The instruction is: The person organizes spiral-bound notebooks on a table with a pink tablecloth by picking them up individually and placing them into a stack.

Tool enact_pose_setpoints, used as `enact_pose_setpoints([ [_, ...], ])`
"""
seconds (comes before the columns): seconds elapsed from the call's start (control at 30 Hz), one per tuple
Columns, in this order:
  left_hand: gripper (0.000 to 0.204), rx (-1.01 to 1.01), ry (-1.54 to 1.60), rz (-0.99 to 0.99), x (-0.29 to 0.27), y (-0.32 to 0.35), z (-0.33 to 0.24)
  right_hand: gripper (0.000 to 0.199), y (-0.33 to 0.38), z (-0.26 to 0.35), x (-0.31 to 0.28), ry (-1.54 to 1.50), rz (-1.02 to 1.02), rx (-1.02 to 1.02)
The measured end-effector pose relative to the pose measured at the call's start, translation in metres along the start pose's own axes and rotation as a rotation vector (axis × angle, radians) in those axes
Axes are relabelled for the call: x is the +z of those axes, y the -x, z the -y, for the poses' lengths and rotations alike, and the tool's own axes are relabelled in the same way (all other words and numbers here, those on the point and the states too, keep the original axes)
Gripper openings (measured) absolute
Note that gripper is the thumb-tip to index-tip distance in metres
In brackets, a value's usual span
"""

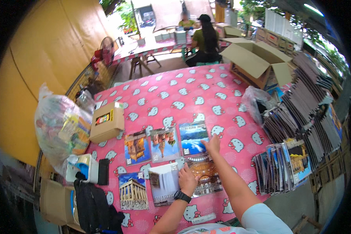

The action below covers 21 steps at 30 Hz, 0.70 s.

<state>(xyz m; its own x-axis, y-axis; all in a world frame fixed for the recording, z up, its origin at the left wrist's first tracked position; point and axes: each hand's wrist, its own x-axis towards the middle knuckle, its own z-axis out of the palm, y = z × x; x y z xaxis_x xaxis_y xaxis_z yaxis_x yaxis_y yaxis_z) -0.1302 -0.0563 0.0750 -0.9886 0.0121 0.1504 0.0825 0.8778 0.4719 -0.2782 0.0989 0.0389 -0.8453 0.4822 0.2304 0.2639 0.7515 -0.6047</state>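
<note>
covering most of the view is the pink table cloth (206,93) w/ white cat-face print, and on it six picture-cover notebooks are lying in two rows of three. back row, left to right: orange building cover (137,148), towers cover (165,144), blue sky cover (193,137). front row: temple cover (133,192), waterfall cover (164,188), arena cover (205,175). right hand (212,145) is reaching fwd w/ fingers flat and spread, not clenched on anything, fingertips touching the near right corner of the blue sky cover, arm passing over the arena cover. left hand (187,180), black watch on wrist, is resting palm-down on the seam btw the waterfall cover and the arena cover, open, pressing not gripping. key relation: blue sky cover is lying just ahead and slightly left of the right fingertips, long axis running away from the person w/ a slight tilt, so right hand is nearer to it; left is nearer the front row. more notebooks are standing fanned in stacks (284,160) at the right edge, well apart from both hands. cardboard box (107,121) and a stuffed plastic bag (58,124) are sitting at left, an open carton (257,60) at the far right.
</note>
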Motion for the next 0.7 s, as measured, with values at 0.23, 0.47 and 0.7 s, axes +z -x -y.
enact_pose_setpoints([
  [0.23, 0.060, -0.220, 0.229, 0.220, 0.008, -0.007, 0.019, 0.037, -0.047, 0.022, -0.042, -0.635, 0.527, -0.004],
  [0.47, 0.050, -0.448, 0.919, 0.110, 0.031, -0.006, 0.040, 0.036, 0.098, -0.070, -0.152, -0.469, 0.663, 0.076],
  [0.7, 0.051, -0.329, 0.490, 0.195, 0.021, 0.020, 0.011, 0.050, 0.089, -0.034, -0.153, 0.202, 0.330, -0.388],
])
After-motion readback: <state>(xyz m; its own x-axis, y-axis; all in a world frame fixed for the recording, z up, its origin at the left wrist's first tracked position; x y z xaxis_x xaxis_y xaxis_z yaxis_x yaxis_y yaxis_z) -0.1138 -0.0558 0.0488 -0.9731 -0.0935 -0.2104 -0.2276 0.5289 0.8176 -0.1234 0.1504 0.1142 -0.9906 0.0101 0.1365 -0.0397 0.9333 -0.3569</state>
